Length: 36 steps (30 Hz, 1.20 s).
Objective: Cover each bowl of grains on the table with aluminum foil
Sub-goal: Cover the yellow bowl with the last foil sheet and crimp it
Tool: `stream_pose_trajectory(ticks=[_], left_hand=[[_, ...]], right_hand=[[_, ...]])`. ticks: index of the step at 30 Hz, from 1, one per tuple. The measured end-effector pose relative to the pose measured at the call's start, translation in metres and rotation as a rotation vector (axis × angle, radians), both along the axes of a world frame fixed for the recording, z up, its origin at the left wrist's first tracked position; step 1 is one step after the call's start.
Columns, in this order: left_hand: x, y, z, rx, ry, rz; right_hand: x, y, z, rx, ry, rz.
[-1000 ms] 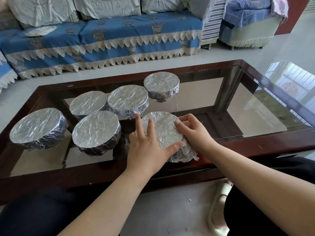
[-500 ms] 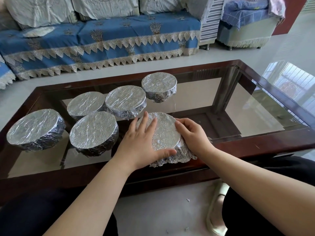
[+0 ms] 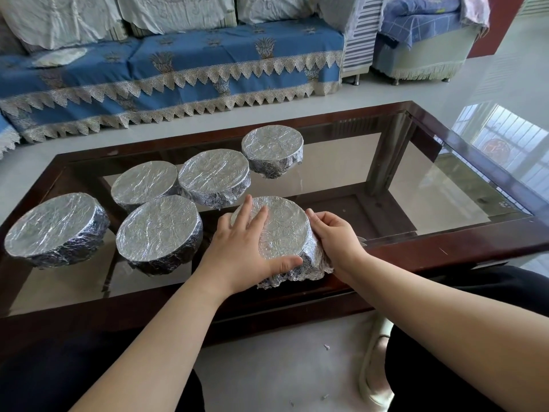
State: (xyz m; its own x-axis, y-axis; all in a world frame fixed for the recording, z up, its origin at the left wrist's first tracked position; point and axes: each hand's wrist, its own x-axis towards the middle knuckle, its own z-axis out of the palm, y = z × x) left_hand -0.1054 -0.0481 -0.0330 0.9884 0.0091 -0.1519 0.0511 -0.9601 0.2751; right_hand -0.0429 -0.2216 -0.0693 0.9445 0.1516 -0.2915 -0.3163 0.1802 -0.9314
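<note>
Head view: six foil-covered bowls on a glass-topped table (image 3: 445, 185) with a dark wooden frame. Five finished-looking ones grouped toward the left half and far side: one near the left edge (image 3: 55, 227), one at the near middle (image 3: 159, 233), two behind it (image 3: 144, 185) (image 3: 214, 181), and one farthest back (image 3: 272, 151). Sixth bowl (image 3: 285, 233) close to the near edge, about midway along it, directly between both hands.

Left hand (image 3: 240, 251) laid on the bowl's left side, fingers straight and spread over the flat foil top, thumb pressed along the near rim. Right hand (image 3: 335, 236) cupped against the right wall, fingers curled round the rim and gripping the foil there. Foil skirt (image 3: 297, 276) loose and ruffled along the near bottom, flaring out onto the wooden frame rather than hugging the bowl.

Judged: last bowl in hand, task nearly done, only the tucking of that loose skirt left. Bowl round, so no long axis to speak of; loose part toward the body, below the left thumb and beside the right wrist, about equally reachable by either hand. Thin foil, likely to tear if pulled hard. Bowl near the table's edge, so some care against sliding it off.

Blue-covered sofa (image 3: 178, 69) beyond the far edge.
</note>
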Motion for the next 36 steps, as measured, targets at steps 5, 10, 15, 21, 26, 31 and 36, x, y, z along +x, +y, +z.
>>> stream_pose_trajectory(ticks=[5, 10, 15, 21, 26, 31, 36], left_hand=[[0.0, -0.001, -0.001, -0.012, -0.016, 0.013], [-0.001, -0.002, 0.0, -0.014, -0.024, 0.018], [-0.001, -0.003, -0.002, -0.018, -0.032, 0.028], [-0.001, -0.005, -0.004, -0.014, -0.029, 0.063], [-0.003, -0.02, -0.003, 0.049, -0.052, 0.178], [-0.006, -0.032, -0.002, 0.106, 0.002, 0.227], [-0.009, -0.011, 0.005, 0.269, 0.004, 0.11]], right_hand=[[0.007, 0.004, -0.002, -0.035, -0.004, -0.004], [0.013, 0.005, -0.003, -0.039, -0.032, 0.023], [0.02, 0.005, -0.007, -0.142, -0.11, 0.054], [0.02, 0.001, 0.002, -0.418, -0.265, 0.109], [0.017, -0.005, 0.023, -0.283, -0.165, 0.219], [0.005, -0.003, 0.018, -0.611, -0.458, 0.251], [0.007, -0.002, 0.007, -0.544, -0.439, 0.171]])
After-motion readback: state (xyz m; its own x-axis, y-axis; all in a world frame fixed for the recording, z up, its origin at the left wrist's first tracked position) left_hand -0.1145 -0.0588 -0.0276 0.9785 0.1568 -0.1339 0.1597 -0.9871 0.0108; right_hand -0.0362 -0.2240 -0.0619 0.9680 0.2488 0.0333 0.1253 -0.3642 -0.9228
